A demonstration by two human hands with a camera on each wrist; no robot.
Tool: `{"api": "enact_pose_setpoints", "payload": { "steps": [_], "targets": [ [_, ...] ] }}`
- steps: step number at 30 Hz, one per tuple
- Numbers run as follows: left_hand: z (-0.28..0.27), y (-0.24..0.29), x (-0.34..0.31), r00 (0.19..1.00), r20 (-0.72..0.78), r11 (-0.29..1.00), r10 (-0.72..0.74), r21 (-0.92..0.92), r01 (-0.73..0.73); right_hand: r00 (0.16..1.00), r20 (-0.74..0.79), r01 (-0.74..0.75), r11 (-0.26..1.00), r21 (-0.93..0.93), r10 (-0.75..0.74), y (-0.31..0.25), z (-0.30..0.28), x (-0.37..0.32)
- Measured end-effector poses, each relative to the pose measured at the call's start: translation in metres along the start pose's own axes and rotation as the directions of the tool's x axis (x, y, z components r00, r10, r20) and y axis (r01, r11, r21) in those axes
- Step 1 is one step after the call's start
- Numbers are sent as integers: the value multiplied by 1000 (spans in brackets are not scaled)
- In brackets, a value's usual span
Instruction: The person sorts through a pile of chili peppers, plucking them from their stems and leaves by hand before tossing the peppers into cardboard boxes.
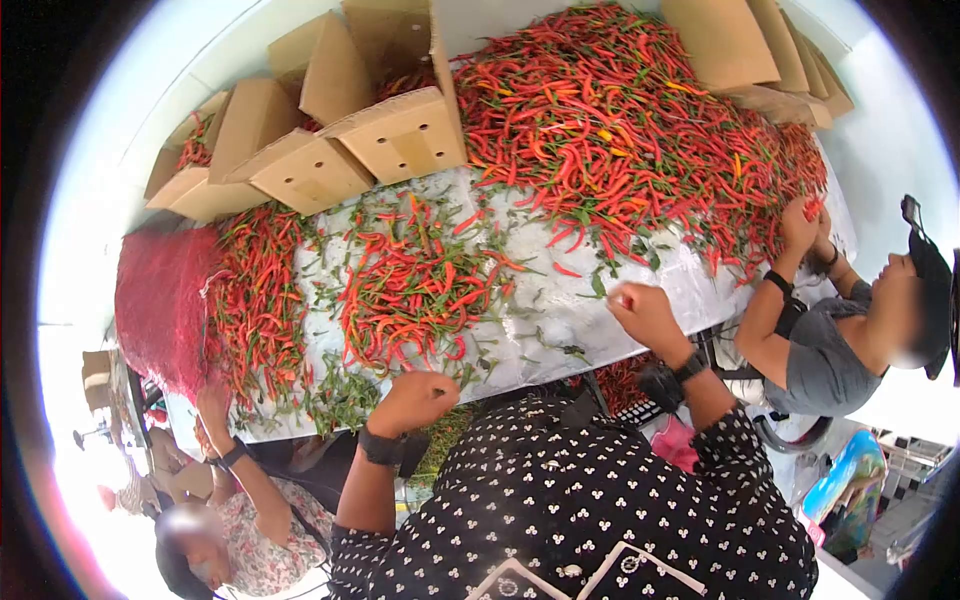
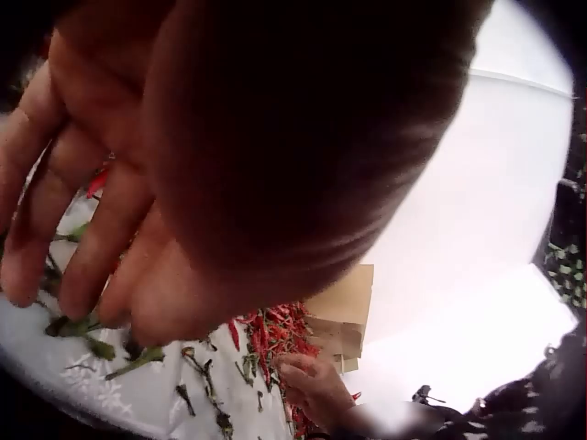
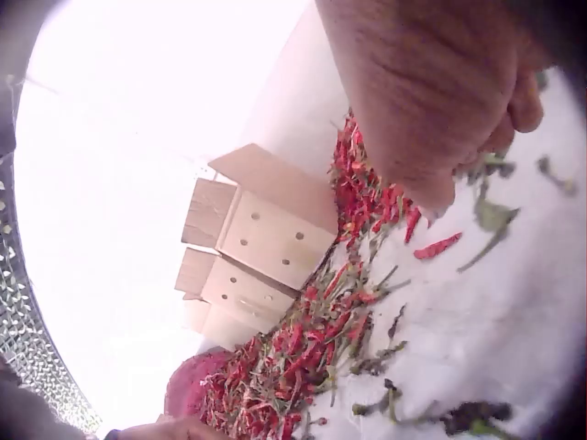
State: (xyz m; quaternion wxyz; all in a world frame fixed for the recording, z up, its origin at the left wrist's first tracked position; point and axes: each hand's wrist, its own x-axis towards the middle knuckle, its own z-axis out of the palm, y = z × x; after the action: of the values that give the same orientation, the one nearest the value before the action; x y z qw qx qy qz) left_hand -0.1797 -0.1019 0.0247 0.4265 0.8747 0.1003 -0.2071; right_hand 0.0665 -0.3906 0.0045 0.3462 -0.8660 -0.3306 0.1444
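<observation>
My left hand (image 1: 412, 402) is over the table's near edge, beside a small pile of red chillies (image 1: 415, 290). In the left wrist view its loosely bent fingers (image 2: 87, 261) point down over green stems (image 2: 138, 362), with nothing gripped. To the right, my right hand (image 1: 648, 315) hovers over the white sheet with its fingers curled in. A reddish spot shows at its fingertips; I cannot tell whether that is a chilli. In the right wrist view a loose red chilli (image 3: 437, 246) lies beyond the thumb, near a green leafy stem (image 3: 495, 218).
A large heap of chillies (image 1: 610, 130) covers the back. Cardboard boxes (image 1: 400, 140) stand behind at left, more cardboard (image 1: 730, 45) at right. A red mesh sack (image 1: 170, 300) spills chillies leftward. One person (image 1: 840, 340) works at right, another (image 1: 260, 510) at left.
</observation>
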Motion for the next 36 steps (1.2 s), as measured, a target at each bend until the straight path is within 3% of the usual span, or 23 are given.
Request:
{"api": "enact_pose_setpoints", "payload": {
  "steps": [1,3,7,9,10,11,12,13,14,17,19,21,25,26,27,28,29,30,31,32,33,35,36],
  "targets": [
    [-3,3,6,1000,4,993,21,120,-21,1000,9,20,1000,7,-21,-3,13,19],
    [-8,14,15,993,-108,998,50,34,-47,974,-141,147,970,-196,-176,-6,40,51],
    [-7,12,35,963,-261,996,62,-51,-78,993,40,114,935,-335,-107,-15,63,82],
    [-6,10,45,954,-297,989,37,-127,-78,972,184,180,970,-162,-149,-22,66,83],
    [-8,12,52,960,-279,963,-10,-262,-66,954,258,157,988,-5,-150,-35,64,83],
    [-7,14,56,966,-255,918,-52,-393,-55,947,272,179,984,-2,-172,-50,66,83],
    [-5,21,59,959,-274,916,-67,-398,-50,908,329,211,962,171,-258,-66,70,82],
    [-3,30,62,945,-304,818,-119,-569,-80,863,369,220,914,340,-345,-81,73,81],
    [-3,34,63,931,-323,689,-171,-714,-122,855,375,230,910,344,-358,-93,75,82],
    [-10,32,59,923,-326,699,-207,-709,-93,759,489,223,878,424,-429,-113,82,86],
    [-10,30,53,910,-349,655,-225,-745,-123,714,574,28,836,548,-400,-119,87,90],
    [-11,28,49,908,-330,438,-256,-877,-196,673,633,-36,838,544,-382,-127,84,94],
    [-14,17,41,893,-370,382,-256,-888,-258,538,804,-277,849,451,-252,-150,79,97],
    [-16,16,38,728,-666,833,-161,-488,-262,521,816,-309,835,454,-251,-143,93,99],
    [-17,17,35,559,-823,995,96,61,-81,513,820,-304,839,451,-254,-147,94,99],
    [-26,21,28,476,-856,963,203,263,61,429,863,-419,787,452,-267,-153,95,99],
    [-29,7,23,461,-880,954,114,227,197,344,894,-529,728,436,-286,-159,96,101],
    [-37,-1,12,448,-874,830,189,386,403,355,882,-561,684,466,-310,-165,95,102],
    [-42,-17,4,475,-875,822,-96,199,533,353,883,-557,689,464,-310,-165,96,106],
    [-48,-30,-4,417,-847,740,-330,42,671,368,877,-671,565,480,-308,-162,99,111],
    [-53,-37,-18,314,-920,827,-234,-18,562,381,872,-765,426,483,-306,-159,103,118],
    [-62,-54,-20,228,-971,865,-65,59,498,363,875,-813,351,465,-319,-145,109,132],
    [-68,-57,-14,217,-974,862,-69,51,504,353,872,-855,262,448,-338,-138,114,138]
  ]
}}
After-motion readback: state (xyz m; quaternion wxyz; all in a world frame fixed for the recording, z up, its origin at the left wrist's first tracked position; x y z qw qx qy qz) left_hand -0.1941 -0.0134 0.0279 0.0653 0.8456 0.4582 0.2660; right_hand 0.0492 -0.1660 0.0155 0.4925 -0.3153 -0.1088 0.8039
